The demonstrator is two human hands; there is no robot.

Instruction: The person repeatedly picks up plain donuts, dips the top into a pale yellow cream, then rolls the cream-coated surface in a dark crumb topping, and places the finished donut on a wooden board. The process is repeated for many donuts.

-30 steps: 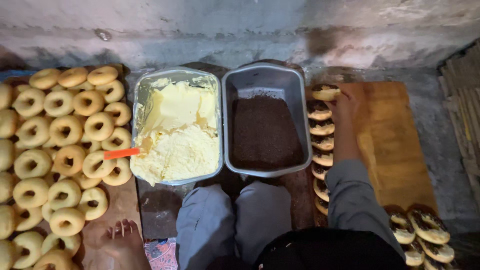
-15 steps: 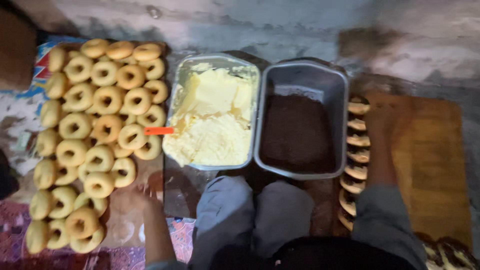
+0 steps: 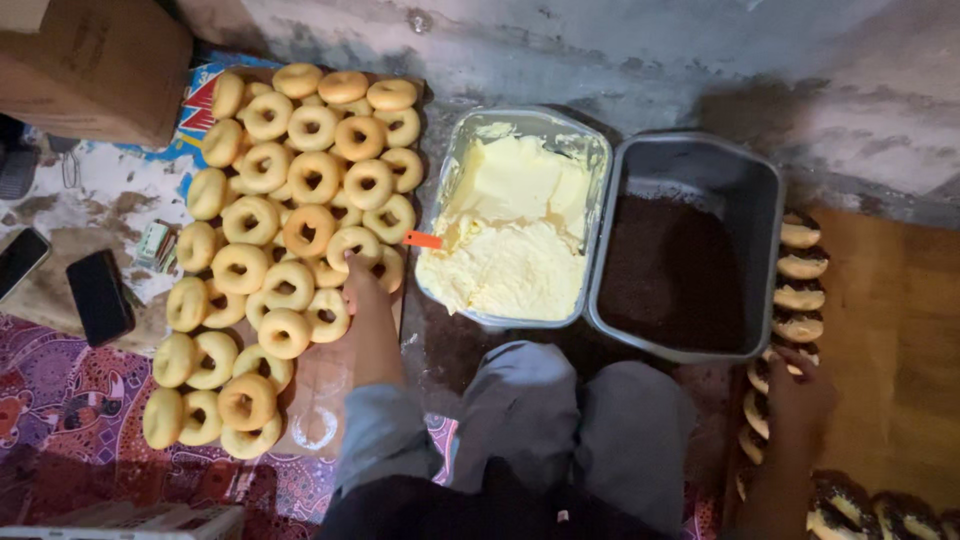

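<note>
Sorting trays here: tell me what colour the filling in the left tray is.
Pale creamy yellow filling, clearest in the head view.

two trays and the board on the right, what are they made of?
Cream tray: looks like thin bright metal, shiny rim. Dark tray: likely metal, dull grey, matte walls. Board: seems wood, brown, faint grain; finish unclear.

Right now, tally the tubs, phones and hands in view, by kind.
Cream tub: 1
Grey sprinkle tub: 1
Dark phones: 2
Left hand, right hand: 2
Total: 6
</note>
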